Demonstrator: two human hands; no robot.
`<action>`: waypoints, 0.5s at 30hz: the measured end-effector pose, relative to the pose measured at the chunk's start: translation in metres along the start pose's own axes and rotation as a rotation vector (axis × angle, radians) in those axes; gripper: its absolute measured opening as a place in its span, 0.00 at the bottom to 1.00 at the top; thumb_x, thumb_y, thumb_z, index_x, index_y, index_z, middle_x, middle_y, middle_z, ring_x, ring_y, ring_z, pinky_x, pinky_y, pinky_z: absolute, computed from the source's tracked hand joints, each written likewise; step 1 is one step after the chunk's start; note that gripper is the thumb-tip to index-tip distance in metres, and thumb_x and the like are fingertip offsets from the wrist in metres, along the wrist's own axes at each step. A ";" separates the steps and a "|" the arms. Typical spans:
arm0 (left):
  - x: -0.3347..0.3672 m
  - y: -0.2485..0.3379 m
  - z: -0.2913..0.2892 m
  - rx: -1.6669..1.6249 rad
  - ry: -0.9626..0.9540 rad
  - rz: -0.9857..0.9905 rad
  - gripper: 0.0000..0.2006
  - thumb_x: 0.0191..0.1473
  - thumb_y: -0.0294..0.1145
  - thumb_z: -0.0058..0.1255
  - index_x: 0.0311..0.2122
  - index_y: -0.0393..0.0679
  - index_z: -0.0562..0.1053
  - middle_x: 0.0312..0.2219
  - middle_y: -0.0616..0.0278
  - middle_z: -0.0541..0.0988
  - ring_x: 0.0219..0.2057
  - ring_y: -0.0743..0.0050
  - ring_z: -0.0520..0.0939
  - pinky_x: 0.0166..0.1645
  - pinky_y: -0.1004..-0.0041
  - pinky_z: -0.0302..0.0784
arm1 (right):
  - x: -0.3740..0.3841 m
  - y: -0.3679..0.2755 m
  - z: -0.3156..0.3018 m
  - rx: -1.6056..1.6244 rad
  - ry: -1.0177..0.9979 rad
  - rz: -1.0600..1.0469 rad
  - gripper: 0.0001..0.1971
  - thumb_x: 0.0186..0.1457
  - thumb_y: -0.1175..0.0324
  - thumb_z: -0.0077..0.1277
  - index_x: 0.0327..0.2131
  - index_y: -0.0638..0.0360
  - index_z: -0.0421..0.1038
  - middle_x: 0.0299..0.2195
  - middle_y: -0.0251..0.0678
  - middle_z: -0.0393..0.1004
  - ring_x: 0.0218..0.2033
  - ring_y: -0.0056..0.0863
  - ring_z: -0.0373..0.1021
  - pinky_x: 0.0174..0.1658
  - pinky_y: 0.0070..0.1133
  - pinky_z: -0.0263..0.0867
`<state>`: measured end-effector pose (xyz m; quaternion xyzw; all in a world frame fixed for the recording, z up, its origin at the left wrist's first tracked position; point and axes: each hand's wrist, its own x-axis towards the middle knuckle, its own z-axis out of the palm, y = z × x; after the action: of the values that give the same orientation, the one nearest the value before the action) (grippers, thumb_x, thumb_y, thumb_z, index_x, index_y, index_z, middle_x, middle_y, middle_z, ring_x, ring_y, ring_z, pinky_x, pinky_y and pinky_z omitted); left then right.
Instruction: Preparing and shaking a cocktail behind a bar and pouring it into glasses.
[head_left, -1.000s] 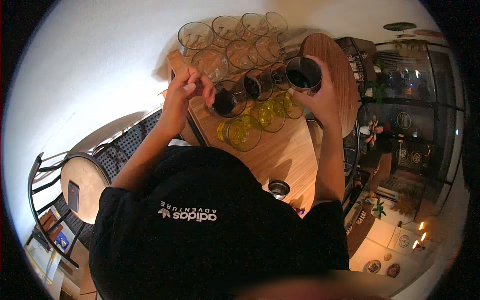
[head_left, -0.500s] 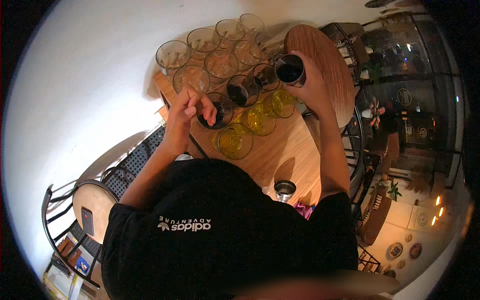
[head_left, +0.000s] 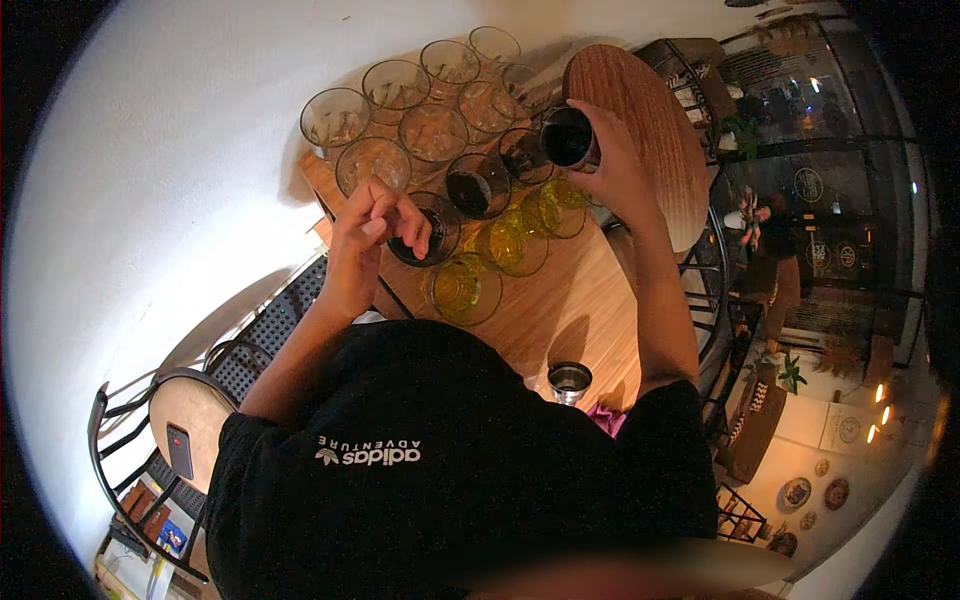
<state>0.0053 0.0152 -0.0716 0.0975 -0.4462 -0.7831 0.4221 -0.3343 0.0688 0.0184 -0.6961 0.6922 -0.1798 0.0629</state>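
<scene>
Rows of drinking glasses stand on a wooden table (head_left: 560,300): clear glasses (head_left: 432,130) farthest away, dark glasses (head_left: 478,185) in the middle, yellow-green glasses (head_left: 465,288) nearest me. My right hand (head_left: 615,175) holds one dark glass (head_left: 567,137) lifted at the right end of the dark row. My left hand (head_left: 372,232) is curled over the rim of the nearest dark glass (head_left: 428,232), its fingertips pinching the edge. My black shirt hides the near part of the table.
A round wooden board (head_left: 640,120) lies to the right of the glasses. A small metal cup (head_left: 570,380) stands on the near table edge. At lower left is a chair with a round seat (head_left: 195,425) and a phone (head_left: 180,450) on it.
My left hand has come down from the row onto the rim of the nearest dark glass. My right hand still holds its dark glass in about the same place.
</scene>
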 end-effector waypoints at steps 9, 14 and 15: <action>0.001 -0.002 -0.001 0.015 -0.009 0.007 0.17 0.61 0.49 0.44 0.33 0.48 0.57 0.26 0.58 0.70 0.30 0.66 0.76 0.38 0.70 0.70 | -0.001 0.001 0.002 0.016 -0.027 0.020 0.46 0.43 0.73 0.71 0.66 0.43 0.60 0.58 0.46 0.65 0.61 0.50 0.61 0.62 0.41 0.64; -0.001 -0.002 -0.001 0.011 -0.014 -0.009 0.17 0.61 0.49 0.44 0.33 0.48 0.57 0.26 0.58 0.70 0.30 0.66 0.76 0.39 0.70 0.70 | -0.001 -0.001 -0.001 -0.069 -0.019 -0.022 0.46 0.42 0.73 0.71 0.66 0.44 0.60 0.59 0.45 0.66 0.62 0.50 0.59 0.64 0.41 0.61; -0.001 -0.001 -0.001 0.013 -0.014 -0.009 0.16 0.61 0.49 0.43 0.33 0.49 0.57 0.26 0.58 0.70 0.30 0.66 0.76 0.39 0.70 0.70 | 0.000 -0.002 -0.001 -0.063 -0.021 -0.010 0.46 0.42 0.73 0.71 0.66 0.44 0.60 0.58 0.45 0.67 0.62 0.51 0.59 0.64 0.41 0.60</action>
<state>0.0053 0.0157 -0.0732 0.0969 -0.4538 -0.7827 0.4148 -0.3326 0.0694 0.0196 -0.7032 0.6933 -0.1507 0.0473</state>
